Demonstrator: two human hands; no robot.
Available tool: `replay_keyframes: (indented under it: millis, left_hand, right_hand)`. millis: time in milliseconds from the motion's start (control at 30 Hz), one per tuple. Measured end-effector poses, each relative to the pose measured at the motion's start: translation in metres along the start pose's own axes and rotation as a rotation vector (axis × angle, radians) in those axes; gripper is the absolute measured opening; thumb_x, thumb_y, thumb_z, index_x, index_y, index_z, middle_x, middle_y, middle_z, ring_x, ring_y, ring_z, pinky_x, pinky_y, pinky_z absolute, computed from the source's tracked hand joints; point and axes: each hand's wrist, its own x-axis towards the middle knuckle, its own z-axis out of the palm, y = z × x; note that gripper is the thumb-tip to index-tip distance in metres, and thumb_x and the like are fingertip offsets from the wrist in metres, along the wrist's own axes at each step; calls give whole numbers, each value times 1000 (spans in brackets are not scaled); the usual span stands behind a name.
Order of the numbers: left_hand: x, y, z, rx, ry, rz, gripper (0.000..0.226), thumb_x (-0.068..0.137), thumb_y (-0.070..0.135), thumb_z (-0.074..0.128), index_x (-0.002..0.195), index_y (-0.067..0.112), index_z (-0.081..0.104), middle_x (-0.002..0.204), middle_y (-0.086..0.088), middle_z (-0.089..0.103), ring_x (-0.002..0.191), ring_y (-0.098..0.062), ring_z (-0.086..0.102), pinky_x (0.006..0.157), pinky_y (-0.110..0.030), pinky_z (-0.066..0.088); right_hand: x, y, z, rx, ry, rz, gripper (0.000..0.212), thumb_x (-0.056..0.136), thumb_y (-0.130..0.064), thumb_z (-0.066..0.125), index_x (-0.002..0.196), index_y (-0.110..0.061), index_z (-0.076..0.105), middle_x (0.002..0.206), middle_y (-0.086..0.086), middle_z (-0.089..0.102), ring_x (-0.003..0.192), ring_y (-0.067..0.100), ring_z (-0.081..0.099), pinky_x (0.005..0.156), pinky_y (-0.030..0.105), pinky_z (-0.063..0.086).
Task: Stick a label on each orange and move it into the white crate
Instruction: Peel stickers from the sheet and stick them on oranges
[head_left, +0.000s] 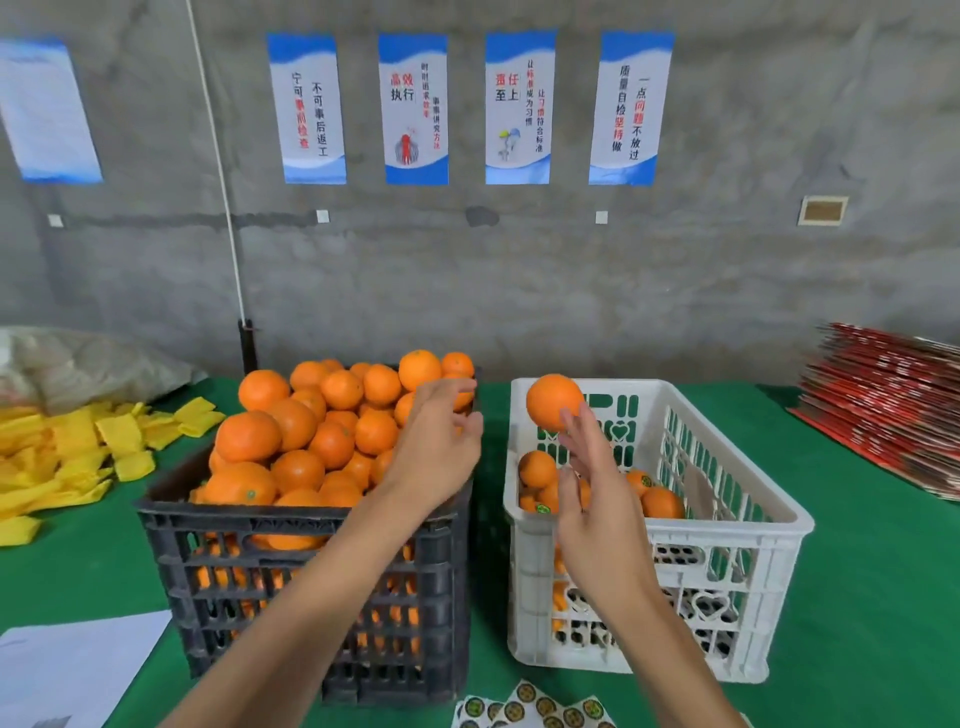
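Observation:
A black crate (311, 525) on the left is heaped with unlabelled oranges (296, 421). My left hand (436, 447) hovers over its right rear corner, fingers loosely spread around an orange (464, 399) without closing on it. To the right stands the white crate (727, 499), holding several oranges (660, 501), some with green round labels. Above its near-left part, my right hand (597, 493) is raised with straight fingers. One orange (553, 401) sits at its fingertips, over the crate's rear-left rim. Sheets of round labels (530, 706) lie at the table's front edge.
The table has a green cloth (857, 597). Yellow foam nets (67, 457) and a grey bag (88, 364) lie at the left, white paper (78, 670) at the front left. Stacked red cartons (888, 400) fill the right rear. A concrete wall with posters stands behind.

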Motion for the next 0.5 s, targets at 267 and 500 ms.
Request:
replay_keyframes:
  millis: [267, 500]
  left_hand:
    - [48, -69, -19, 699, -741, -419, 78, 96, 2, 66, 162, 28, 34, 147, -18, 52, 87, -30, 70, 67, -36, 61]
    - [52, -67, -19, 792, -693, -324, 69, 93, 3, 71, 154, 26, 47, 143, -15, 58, 117, -35, 68, 79, -35, 58]
  right_hand:
    - [-31, 19, 17, 67, -36, 1, 44, 108, -18, 47, 151, -28, 47, 151, -19, 48, 142, -1, 41, 118, 37, 40]
    - [-35, 30, 26, 105, -20, 34, 40, 106, -10, 51, 145, -20, 55, 145, -11, 56, 136, 8, 50, 114, 42, 43]
